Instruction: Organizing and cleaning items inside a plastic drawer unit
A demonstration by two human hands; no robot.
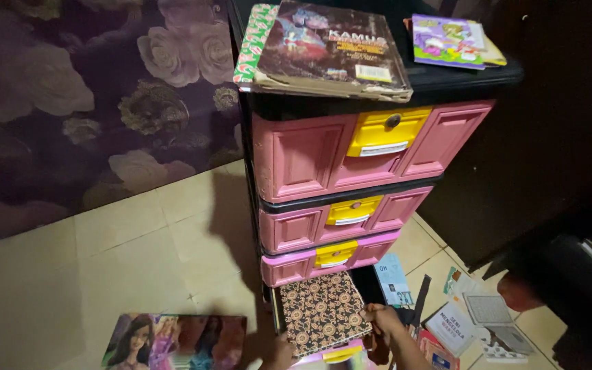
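Both hands (pixel 381 321) work at the open bottom drawer (pixel 323 353) of a pink drawer unit (pixel 303 161), around a batik-patterned book (pixel 322 312).

Right-hand fingers (pixel 371 316) are curled onto the book's right edge, gripping it where it lies tilted in the drawer; the left hand (pixel 282 353) sits at the book's lower left corner, mostly cut off by the frame, so whether it grips or only touches cannot be told. One risk, as a judgement: held firmly at one edge only, the book could tip and slide out over the drawer's front onto the floor, among the booklets (pixel 450 329) scattered just beside it. Another: the thick book (pixel 327 48) overhanging the unit's top front edge might drop if the unit is jolted. A doll picture book (pixel 173 341) lies on the tiles at lower left.
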